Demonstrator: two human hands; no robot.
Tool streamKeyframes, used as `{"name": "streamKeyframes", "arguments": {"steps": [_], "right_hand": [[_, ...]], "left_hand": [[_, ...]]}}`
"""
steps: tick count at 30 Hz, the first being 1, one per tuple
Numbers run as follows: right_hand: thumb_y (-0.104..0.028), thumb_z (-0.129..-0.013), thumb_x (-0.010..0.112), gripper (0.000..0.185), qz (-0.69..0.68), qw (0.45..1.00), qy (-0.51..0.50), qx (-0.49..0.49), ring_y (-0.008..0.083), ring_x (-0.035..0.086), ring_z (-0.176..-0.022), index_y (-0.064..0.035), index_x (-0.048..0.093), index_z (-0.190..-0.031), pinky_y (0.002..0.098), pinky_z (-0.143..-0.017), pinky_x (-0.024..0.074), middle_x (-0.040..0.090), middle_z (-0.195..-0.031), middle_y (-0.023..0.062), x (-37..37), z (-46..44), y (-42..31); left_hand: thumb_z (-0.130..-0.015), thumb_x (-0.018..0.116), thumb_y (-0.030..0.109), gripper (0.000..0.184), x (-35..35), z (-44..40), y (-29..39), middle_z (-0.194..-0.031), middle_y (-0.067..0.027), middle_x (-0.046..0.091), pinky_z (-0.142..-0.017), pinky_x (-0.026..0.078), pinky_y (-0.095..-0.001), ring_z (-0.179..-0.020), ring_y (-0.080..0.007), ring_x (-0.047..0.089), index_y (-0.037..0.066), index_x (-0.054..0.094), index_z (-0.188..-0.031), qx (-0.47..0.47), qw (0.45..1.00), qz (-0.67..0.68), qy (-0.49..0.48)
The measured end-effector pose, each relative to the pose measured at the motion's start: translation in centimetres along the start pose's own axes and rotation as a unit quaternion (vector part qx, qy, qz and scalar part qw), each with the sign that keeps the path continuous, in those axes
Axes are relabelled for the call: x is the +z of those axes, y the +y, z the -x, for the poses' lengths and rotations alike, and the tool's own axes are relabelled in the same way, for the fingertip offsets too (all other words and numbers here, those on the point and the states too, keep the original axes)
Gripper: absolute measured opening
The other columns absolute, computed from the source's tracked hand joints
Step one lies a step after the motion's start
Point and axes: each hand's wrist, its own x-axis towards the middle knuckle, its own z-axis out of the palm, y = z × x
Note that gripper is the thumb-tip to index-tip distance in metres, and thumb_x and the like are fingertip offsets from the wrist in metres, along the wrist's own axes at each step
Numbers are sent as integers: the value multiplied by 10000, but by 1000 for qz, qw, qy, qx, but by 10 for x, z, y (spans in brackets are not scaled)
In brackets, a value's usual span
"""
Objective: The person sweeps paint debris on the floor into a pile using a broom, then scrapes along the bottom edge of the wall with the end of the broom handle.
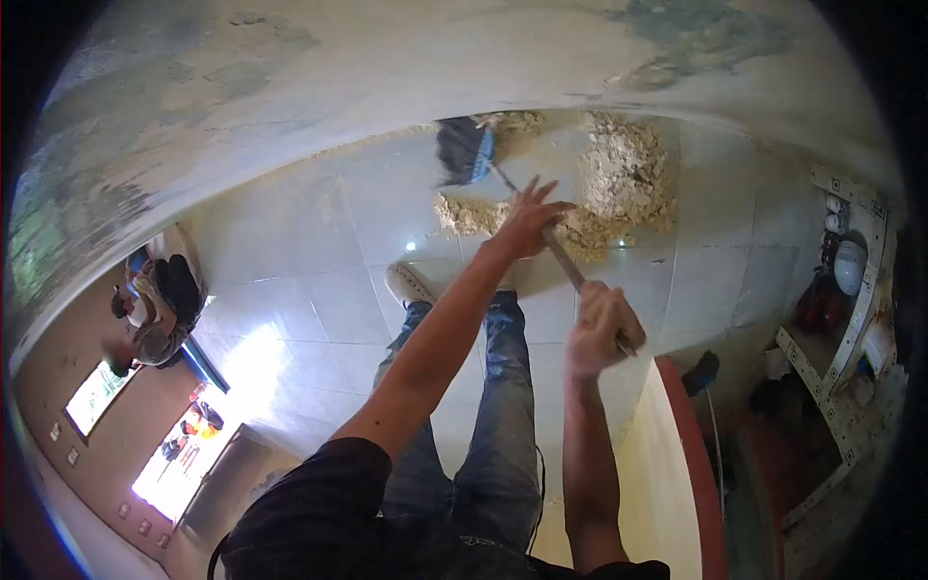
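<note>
A broom with dark bristles and a blue head is blurred over the tiles beside the wall base. My left hand is around the middle of its handle, with some fingers stretched outward. Farther up, near the handle's end, my right hand is closed around it. Pale, flaky debris lies heaped to the right of the broom head. A strip of the same flakes stretches across the floor below the bristles.
A stained wall curves along the top. A low partition with a red edge stands at right, near shelving holding a white helmet. At left are people and a bright doorway. Grey floor tiles surround my feet.
</note>
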Motion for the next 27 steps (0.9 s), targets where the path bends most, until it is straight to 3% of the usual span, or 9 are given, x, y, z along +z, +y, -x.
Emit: {"name": "streamKeyframes", "arguments": {"steps": [6, 9, 11, 12, 14, 16, 19, 21, 27], "right_hand": [[-25, -980, 439, 413, 43, 996, 75, -23, 113, 299, -498, -85, 338, -585, 335, -591, 359, 286, -537, -6, -50, 2, -44], [-48, -993, 449, 409, 105, 989, 83, -59, 124, 299, -493, -77, 356, -596, 342, -603, 398, 292, -544, -2, -65, -1, -63], [-99, -1011, 432, 411, 243, 965, 67, -69, 123, 301, -508, -90, 359, -607, 337, -637, 429, 289, -554, 0, -89, 8, -84], [-113, -1009, 420, 415, 325, 940, 85, -55, 118, 293, -515, -109, 340, -601, 328, -642, 424, 264, -550, -3, -103, 17, -96], [-122, -994, 405, 440, 170, 981, 77, -51, 107, 244, -489, -146, 266, -577, 312, -609, 384, 213, -516, -9, -89, 25, -132], [-136, -982, 405, 438, 123, 987, 85, -65, 104, 215, -466, -153, 249, -573, 305, -579, 356, 202, -500, -10, -68, 38, -160], [-159, -940, 447, 420, 27, 999, -14, -9, 96, 159, -411, -163, 229, -581, 294, -492, 294, 186, -447, -18, -2, 58, -190], [-152, -930, 456, 402, 92, 995, -40, 24, 121, 207, -393, -157, 278, -569, 302, -459, 279, 203, -448, -8, 19, 87, -181], [96, -757, 566, 311, -173, 918, -356, -7, 253, 472, -481, -26, 362, -557, 381, -451, 376, 417, -554, 96, 154, 136, -96]], "left_hand": [[-951, 615, 170, 344, 50, -24, 85, -1514, -177, 417, -1196, 152, -599, -1473, -414, 227, 244, 636, -1286, 48, 994, 78, -57], [-950, 624, 225, 283, 75, -34, 113, -1331, -166, 582, -1138, 250, -624, -1377, -371, 401, 229, 660, -1231, 114, 991, 66, -6], [-936, 648, 323, 267, 65, -36, 139, -1039, -149, 664, -1000, 408, -566, -1133, -332, 580, 202, 679, -1172, 147, 976, 59, -151], [-936, 648, 323, 267, 58, -28, 151, -1039, -149, 664, -1000, 408, -566, -1133, -332, 580, 202, 679, -1172, 145, 976, 61, -148], [-873, 704, 373, 238, 36, -2, 173, -781, -89, 615, -834, 486, -482, -840, -312, 622, 169, 687, -993, 109, 983, 115, -93], [-858, 717, 399, 276, -4, 33, 183, -736, -89, 602, -787, 489, -461, -782, -312, 621, 142, 673, -948, 107, 985, 124, -48], [-806, 762, 438, 356, -65, 91, 155, -648, -67, 563, -717, 490, -440, -675, -307, 606, 108, 631, -834, 74, 991, 108, 13], [-777, 791, 430, 381, -103, 134, 115, -680, -77, 591, -715, 493, -441, -700, -303, 621, 86, 637, -825, 43, 997, 61, 17], [-764, 710, 84, 191, -220, 277, -41, -908, -172, 681, -732, 501, -430, -817, -372, 641, 1, 657, -927, -42, 991, -16, 130]]}}
